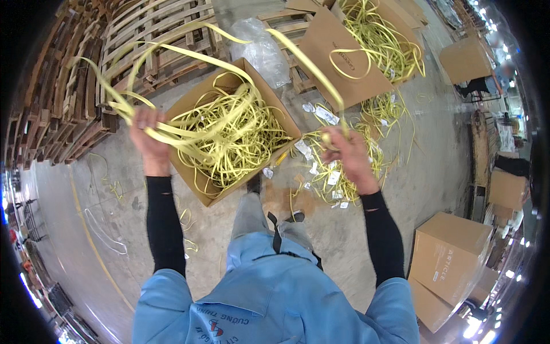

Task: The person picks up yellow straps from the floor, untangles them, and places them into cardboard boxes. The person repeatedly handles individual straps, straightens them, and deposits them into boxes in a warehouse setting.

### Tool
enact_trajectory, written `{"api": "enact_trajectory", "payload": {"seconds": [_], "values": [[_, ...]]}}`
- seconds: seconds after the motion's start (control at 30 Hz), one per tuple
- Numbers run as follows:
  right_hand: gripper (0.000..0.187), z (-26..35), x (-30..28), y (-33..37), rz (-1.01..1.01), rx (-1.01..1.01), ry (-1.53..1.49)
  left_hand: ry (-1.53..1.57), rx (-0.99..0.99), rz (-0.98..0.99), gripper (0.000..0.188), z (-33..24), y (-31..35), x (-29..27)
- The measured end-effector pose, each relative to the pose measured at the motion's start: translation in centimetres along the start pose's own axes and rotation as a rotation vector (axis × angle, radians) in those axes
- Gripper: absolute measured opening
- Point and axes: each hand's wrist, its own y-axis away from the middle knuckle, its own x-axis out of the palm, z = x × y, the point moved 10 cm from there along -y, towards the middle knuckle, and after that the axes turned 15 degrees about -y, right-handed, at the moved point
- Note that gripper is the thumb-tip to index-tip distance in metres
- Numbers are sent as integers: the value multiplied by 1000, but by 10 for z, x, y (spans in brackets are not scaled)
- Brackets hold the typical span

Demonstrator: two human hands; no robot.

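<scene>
My left hand (151, 135) is closed around a bunch of yellow plastic strapping (117, 102), whose loops arch up and over to the right. It is beside the left edge of an open cardboard box (282, 119). A tangled heap of yellow strapping (243, 146) fills that box, partly blurred by motion. My right hand (350, 157) is closed on a single yellow strap (309, 64) that rises up and away to the left. Under that hand, more strapping (375, 143) lies on the floor, mixed with white paper scraps (326, 114).
Wooden pallets (154, 34) are stacked at the far left. A second open box (344, 63) overflowing with strapping stands far right. Clear plastic film (260, 49) lies behind the near box. Closed cartons (450, 258) stand at lower right. Another person (495, 83) is at far right.
</scene>
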Motion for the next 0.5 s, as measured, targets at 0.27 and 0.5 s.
{"api": "enact_trajectory", "payload": {"seconds": [0.27, 0.5], "values": [[33, -98, 211, -67, 133, 188, -2, -684, -357, -321, 17, 263, 21, -213], [28, -87, 393, -5, 1031, -634, -62, -1426, -592, 120, 78, 409, 77, -306]]}}
